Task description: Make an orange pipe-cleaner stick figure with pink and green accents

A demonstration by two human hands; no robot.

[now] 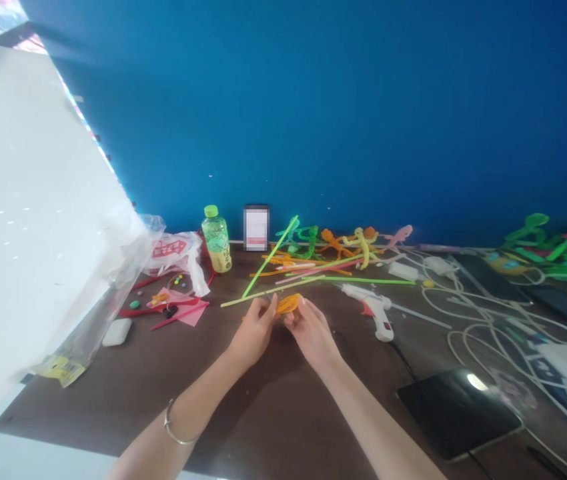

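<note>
Between my two hands, just above the dark table, is an orange bundle of bent pipe cleaners [288, 304]. My left hand [259, 325] pinches its left end, thumb on top. The fingers of my right hand [313, 330] are closed on its right end. Behind my hands lie loose pipe cleaners: a light green one [271, 257] slants upward, and a long green one [368, 281] stretches to the right. Small pipe-cleaner figures stand against the wall, among them an orange one [336, 243] and a yellow one [362, 247].
A white glue gun [376, 310] rests right of my hands. Farther right are a black tablet [458, 410] and tangled white cables [468, 313]. At the left are a green-capped bottle [217, 240], a white case [117, 332], pink paper [191, 310] and a plastic bag [178, 250].
</note>
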